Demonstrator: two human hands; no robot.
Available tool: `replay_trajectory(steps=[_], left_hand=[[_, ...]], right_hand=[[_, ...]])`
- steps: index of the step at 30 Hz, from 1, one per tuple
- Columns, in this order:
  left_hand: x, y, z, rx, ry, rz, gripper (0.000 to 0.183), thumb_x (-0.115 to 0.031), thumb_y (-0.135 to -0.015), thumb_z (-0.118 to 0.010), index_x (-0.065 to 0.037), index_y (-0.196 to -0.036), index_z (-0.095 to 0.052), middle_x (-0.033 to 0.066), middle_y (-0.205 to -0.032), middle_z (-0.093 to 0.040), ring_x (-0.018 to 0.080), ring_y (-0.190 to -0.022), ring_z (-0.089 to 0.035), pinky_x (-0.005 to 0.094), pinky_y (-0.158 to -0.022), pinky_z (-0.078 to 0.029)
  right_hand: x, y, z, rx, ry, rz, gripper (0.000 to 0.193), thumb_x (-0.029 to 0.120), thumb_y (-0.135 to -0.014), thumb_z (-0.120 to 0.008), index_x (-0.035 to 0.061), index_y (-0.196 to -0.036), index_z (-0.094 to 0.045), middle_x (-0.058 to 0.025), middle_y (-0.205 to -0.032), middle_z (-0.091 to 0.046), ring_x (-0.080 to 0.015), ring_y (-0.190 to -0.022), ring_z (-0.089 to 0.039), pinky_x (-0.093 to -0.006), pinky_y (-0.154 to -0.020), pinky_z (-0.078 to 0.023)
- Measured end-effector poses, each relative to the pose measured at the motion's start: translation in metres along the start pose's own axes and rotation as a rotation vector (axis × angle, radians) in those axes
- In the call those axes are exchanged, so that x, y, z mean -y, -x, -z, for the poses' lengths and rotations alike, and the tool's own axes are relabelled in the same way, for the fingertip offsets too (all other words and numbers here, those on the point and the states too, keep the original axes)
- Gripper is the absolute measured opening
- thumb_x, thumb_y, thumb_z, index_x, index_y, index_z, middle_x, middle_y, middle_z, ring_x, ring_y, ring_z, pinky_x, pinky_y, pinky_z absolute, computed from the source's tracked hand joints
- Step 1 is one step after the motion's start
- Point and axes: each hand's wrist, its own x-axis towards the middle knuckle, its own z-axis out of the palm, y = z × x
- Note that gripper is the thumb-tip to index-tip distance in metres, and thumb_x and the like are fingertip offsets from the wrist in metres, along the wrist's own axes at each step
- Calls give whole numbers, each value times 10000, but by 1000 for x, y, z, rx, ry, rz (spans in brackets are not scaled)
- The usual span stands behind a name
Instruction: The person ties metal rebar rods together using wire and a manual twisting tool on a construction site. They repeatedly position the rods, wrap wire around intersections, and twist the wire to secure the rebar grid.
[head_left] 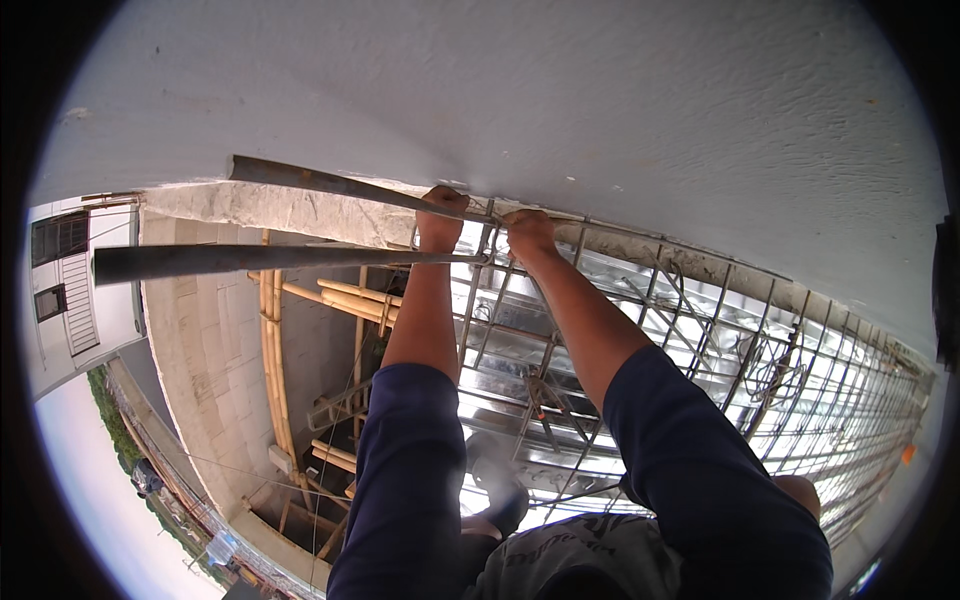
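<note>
My left hand (440,232) is closed around the upper of two long dark metal bars (330,183), close to the grey wall. The lower bar (250,259) runs below it, past my left wrist, and ends at the steel mesh. My right hand (530,232) sits just to the right, its fingers curled at the mesh's wall-side edge. Whatever is in those fingers is too small to make out. The rebar mesh (655,300) spreads out under my right forearm.
Shiny metal decking (625,345) lies under the mesh, with a coil of wire (775,372) on top. An opening at the left holds bamboo poles (270,350) beside a block wall (205,350). A concrete ledge (270,210) borders the grey wall (600,100).
</note>
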Motion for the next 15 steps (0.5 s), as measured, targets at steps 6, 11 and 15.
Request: replay_trajectory(steps=[6, 11, 15], left_hand=[[-49, 15, 14, 81, 395, 520, 256, -120, -788, -695, 50, -971, -641, 50, -689, -588, 141, -492, -536, 269, -429, -407], [17, -1, 8, 208, 174, 197, 182, -108, -786, -693, 23, -898, -635, 63, -696, -609, 157, -512, -576, 292, -434, -431], [31, -1, 2, 62, -223, -233, 154, -129, -818, -659, 16, -827, -607, 120, -698, -625, 210, -508, -600, 336, -465, -471]], right_hand=[[25, 7, 17, 24, 309, 97, 187, 149, -789, -534, 126, -848, -710, -77, -980, -672, -254, -977, -619, -357, -870, -501], [12, -14, -5, 73, 288, 49, 168, 143, -778, -578, 141, -876, -715, -95, -968, -673, -281, -964, -632, -374, -815, -532], [8, -16, -10, 101, 150, -72, 211, 111, -756, -623, 140, -947, -708, -113, -1003, -669, -293, -975, -639, -380, -804, -543]])
